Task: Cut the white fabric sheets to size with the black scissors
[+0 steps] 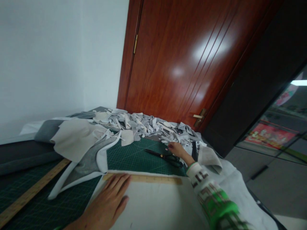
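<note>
My left hand (pixel 111 195) lies flat with its fingers stretched out on a white sheet of fabric (pixel 153 204), the fingertips on a wooden ruler (pixel 153 179) along the sheet's far edge. Past the ruler, my right hand (pixel 177 149) reaches out over the green cutting mat (pixel 134 163) at the edge of the scraps. Its fingers are curled together, and what they hold, if anything, is too small to make out. Just beneath that hand rest black scissors (pixel 165 157), blades pointing left, not gripped.
Grey and white fabric scraps (pixel 146 124) are heaped along the back against a brown door (pixel 172 64). To the left lie larger cut fabric pieces (pixel 74 137) and a long wooden ruler (pixel 33 193). More white fabric (pixel 232 179) hangs at the right edge, near a dark cabinet.
</note>
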`<state>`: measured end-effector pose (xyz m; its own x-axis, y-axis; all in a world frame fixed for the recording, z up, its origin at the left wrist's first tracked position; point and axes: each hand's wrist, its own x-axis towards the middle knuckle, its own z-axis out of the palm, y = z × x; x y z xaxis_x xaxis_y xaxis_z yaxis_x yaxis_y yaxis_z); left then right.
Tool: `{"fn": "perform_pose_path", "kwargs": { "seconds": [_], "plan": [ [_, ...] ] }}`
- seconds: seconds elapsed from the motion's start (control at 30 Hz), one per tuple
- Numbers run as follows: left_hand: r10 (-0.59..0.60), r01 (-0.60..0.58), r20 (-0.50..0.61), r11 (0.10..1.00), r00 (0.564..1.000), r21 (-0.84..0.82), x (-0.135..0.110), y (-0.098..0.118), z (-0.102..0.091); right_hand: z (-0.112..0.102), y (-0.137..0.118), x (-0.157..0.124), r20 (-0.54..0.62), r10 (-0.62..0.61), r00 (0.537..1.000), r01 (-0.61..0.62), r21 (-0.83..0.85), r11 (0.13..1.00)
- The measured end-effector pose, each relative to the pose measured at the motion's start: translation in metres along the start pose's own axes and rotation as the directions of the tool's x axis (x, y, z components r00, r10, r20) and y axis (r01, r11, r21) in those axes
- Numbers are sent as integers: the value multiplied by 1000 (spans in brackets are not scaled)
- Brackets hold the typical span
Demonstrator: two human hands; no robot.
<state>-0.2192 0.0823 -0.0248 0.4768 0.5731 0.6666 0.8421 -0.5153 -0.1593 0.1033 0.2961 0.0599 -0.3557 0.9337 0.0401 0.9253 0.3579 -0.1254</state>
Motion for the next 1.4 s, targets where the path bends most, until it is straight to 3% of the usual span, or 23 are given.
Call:
{"fn": "perform_pose_path", "kwargs": {
  "seconds": [0.13, 0.3, 0.63, 0.77, 0.87, 0.97, 1.1, 1.27, 1.4],
  "plan": [
    [6, -6, -9, 1000, 1000, -11, 1, 0, 0, 9, 4, 10, -19, 109, 994, -109, -20, 994],
    [-14, 14, -11, 1000, 1000, -27, -2, -1, 2, 20, 0, 16, -8, 113, 994, -113, 1, 994],
    [14, -14, 27, 999, 1000, 30, -1, 0, 2, 23, -9, 19, -16, 201, 979, -199, 96, 975],
    [-31, 32, 85, 999, 996, -13, -2, 3, 0, 15, -13, 10, -59, 197, 979, -180, 217, 959],
    [-65, 79, 160, 994, 985, -78, 0, 6, -9, -1, -19, -2, -91, 141, 986, -99, 363, 926],
    [-86, 116, 220, 985, 972, -126, 3, 9, -17, -19, -39, -18, -95, 22, 995, 33, 543, 839],
    [-101, 144, 270, 979, 957, -144, 3, 14, -20, -26, -87, -39, -55, -184, 981, 166, 729, 665],
    [-110, 166, 324, 975, 940, -149, 5, 16, -22, -3, -147, -42, 42, -341, 939, 159, 827, 539],
    [-90, 157, 339, 972, 937, -177, 7, 14, -24, 18, -172, -30, 70, -405, 912, 147, 865, 481]
  ]
}}
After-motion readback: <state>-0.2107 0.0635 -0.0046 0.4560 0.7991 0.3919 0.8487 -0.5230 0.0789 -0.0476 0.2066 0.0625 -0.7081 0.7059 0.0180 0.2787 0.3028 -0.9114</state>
